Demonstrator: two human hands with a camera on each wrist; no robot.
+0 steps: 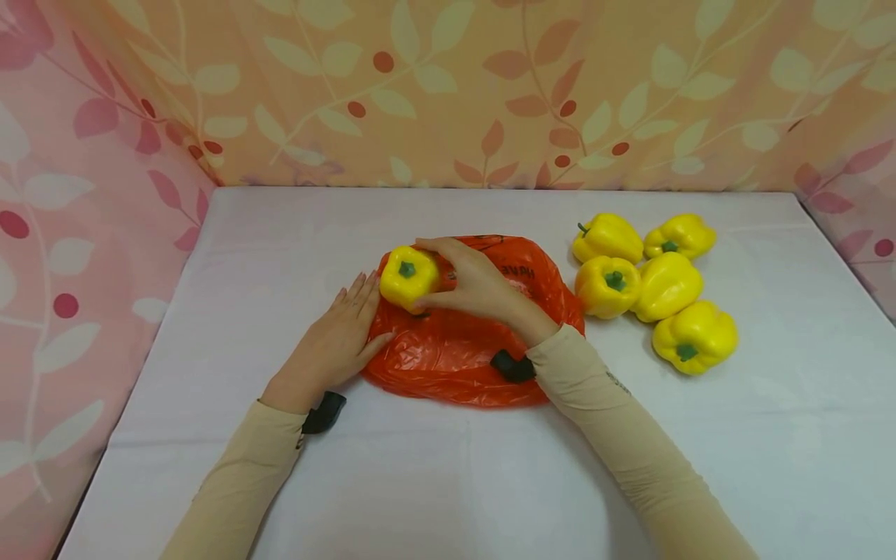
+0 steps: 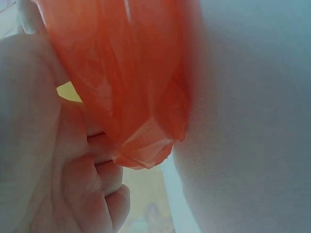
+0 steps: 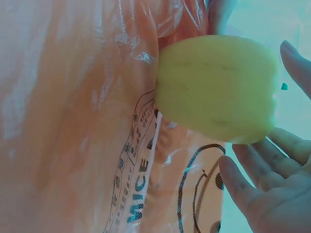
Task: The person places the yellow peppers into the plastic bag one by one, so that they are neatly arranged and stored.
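Head view: I get soft light, faint shadows on worktop. Left wrist hazy, bag blurred along one edge. Right wrist: cyan glare, pepper washed pale.

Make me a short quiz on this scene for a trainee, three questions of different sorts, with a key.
1. Count: In the head view, how many yellow peppers lie to the right of the bag?

2. True or false: In the head view, the left hand is at the bag's right edge.

3. Multiple choice: What colour is the stem of the pepper nearest the right hand?
A) Red
B) Green
C) Brown

Key:
1. Five.
2. False; it is at the left edge.
3. B.
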